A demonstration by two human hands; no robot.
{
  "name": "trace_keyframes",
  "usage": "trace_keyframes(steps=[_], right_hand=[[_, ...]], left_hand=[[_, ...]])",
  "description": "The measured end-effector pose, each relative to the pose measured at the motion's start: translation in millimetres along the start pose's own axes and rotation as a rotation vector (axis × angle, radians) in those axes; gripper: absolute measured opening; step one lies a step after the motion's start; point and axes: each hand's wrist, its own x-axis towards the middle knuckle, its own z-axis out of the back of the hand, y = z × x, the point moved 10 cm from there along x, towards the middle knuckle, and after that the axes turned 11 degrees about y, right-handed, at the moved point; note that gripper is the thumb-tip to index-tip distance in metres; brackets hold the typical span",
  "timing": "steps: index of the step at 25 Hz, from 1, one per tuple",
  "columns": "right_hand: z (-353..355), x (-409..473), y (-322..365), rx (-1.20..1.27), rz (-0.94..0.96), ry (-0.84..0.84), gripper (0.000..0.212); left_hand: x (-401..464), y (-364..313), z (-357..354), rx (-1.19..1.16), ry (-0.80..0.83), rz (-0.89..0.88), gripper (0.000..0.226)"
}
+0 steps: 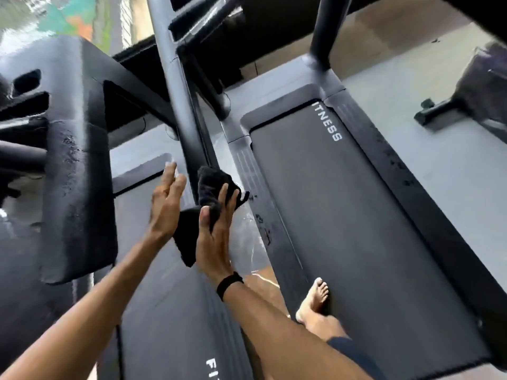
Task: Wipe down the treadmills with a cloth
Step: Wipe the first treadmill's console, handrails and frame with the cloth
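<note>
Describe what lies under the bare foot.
The bare foot rests on the dark belt of the right treadmill, near its left edge. The belt patch directly beneath the sole is covered.

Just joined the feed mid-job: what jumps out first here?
At centre, the right hand grips a black cloth against a treadmill's dark upright post, the left hand open beside it. At right, a belt printed in white, a bare foot at its edge.
</note>
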Motion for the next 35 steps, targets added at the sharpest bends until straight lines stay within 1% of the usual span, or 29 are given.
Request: trace_keyframes(steps=[2,4,5,6,7,8,9,11,12,14,15,16,18,19,20,21,22,23,25,26,27,28,29,30,31,33,35], right_hand=[[-0.5,6.0,-4.0,0.237,-0.076,-0.105,0.055],[-1.3,9.3,-20.9,0.400,-0.108,-0.232,0.055],[-3.2,13.8,-29.8,0.474,-0.128,-0.270,0.056],[-4.0,21.1,-38.1,0.569,-0.148,-0.298,0.061],[-4.6,27.2,-49.3,0.675,-0.181,-0.327,0.071],[-5.1,32.0,-55.8,0.779,-0.207,-0.347,0.078],[-4.0,36.4,-58.1,0.847,-0.210,-0.362,0.074],[2.5,43.2,-60.6,0.878,-0.208,-0.376,0.050],[8.6,45.9,-61.7,0.871,-0.225,-0.370,0.044],[17.1,60.1,-70.2,0.855,-0.318,-0.283,0.046],[18.7,71.3,-81.6,0.862,-0.418,-0.241,0.047],[23.4,82.3,-92.1,0.851,-0.515,-0.218,0.041],[27.0,108.9,-113.0,0.777,-0.666,-0.132,0.027],[29.6,120.0,-116.0,0.704,-0.700,-0.101,0.029],[31.2,125.6,-110.6,0.595,-0.722,-0.075,0.042],[30.5,125.7,-104.8,0.489,-0.706,-0.050,0.061],[31.8,117.3,-86.2,0.404,-0.633,-0.058,0.073],[32.7,110.4,-65.0,0.282,-0.512,-0.062,0.072],[26.5,100.9,-13.2,0.099,-0.223,0.002,0.060],[24.7,105.2,2.8,0.115,-0.134,0.035,0.060],[23.1,120.2,3.1,0.162,-0.108,0.077,0.060],[20.2,143.7,-4.4,0.205,-0.133,0.125,0.059],[19.4,172.2,-17.3,0.259,-0.177,0.140,0.057],[18.5,198.1,-33.6,0.279,-0.242,0.147,0.058],[16.1,216.2,-48.5,0.283,-0.317,0.169,0.063],[10.8,229.8,-85.7,0.306,-0.472,0.192,0.081],[4.7,216.8,-107.0,0.367,-0.552,0.260,0.092]], left_hand=[[32.2,5.5,-8.3,0.017,0.077,0.029,0.053],[61.3,12.0,-21.8,0.034,0.124,0.064,0.066],[71.7,14.3,-24.8,0.011,0.110,0.067,0.076],[79.8,19.8,-25.1,-0.046,0.073,0.079,0.085],[83.8,26.6,-25.4,-0.128,0.036,0.096,0.088],[84.0,31.6,-26.7,-0.216,0.010,0.121,0.087],[82.4,33.5,-27.3,-0.263,-0.009,0.137,0.084],[84.6,40.1,-29.4,-0.262,0.001,0.149,0.083],[86.4,42.8,-28.5,-0.226,0.016,0.150,0.084],[88.9,45.3,-31.1,-0.197,0.088,0.164,0.085],[91.1,48.0,-32.1,-0.195,0.117,0.177,0.086],[92.5,51.0,-31.5,-0.180,0.120,0.192,0.086],[91.4,45.1,-30.1,-0.115,0.050,0.198,0.083],[88.7,41.3,-30.4,-0.070,-0.006,0.224,0.080],[86.3,37.1,-30.8,-0.023,-0.060,0.248,0.078],[82.5,32.1,-32.1,0.005,-0.103,0.263,0.076],[79.5,28.3,-32.3,0.025,-0.124,0.250,0.075],[79.1,21.5,-31.9,0.061,-0.126,0.211,0.073],[81.4,9.5,-35.5,0.213,-0.076,0.111,0.063],[82.2,11.2,-36.1,0.247,-0.070,0.091,0.053],[83.2,12.7,-37.4,0.244,-0.068,0.101,0.043],[87.2,15.5,-38.0,0.245,-0.064,0.103,0.045],[90.7,21.4,-38.3,0.209,-0.046,0.091,0.051],[92.9,30.6,-34.9,0.148,-0.073,0.101,0.055],[93.3,40.7,-31.0,0.073,-0.107,0.136,0.056],[89.3,46.7,-25.9,0.001,-0.164,0.176,0.058],[83.2,41.1,-28.7,0.032,-0.175,0.159,0.063]])
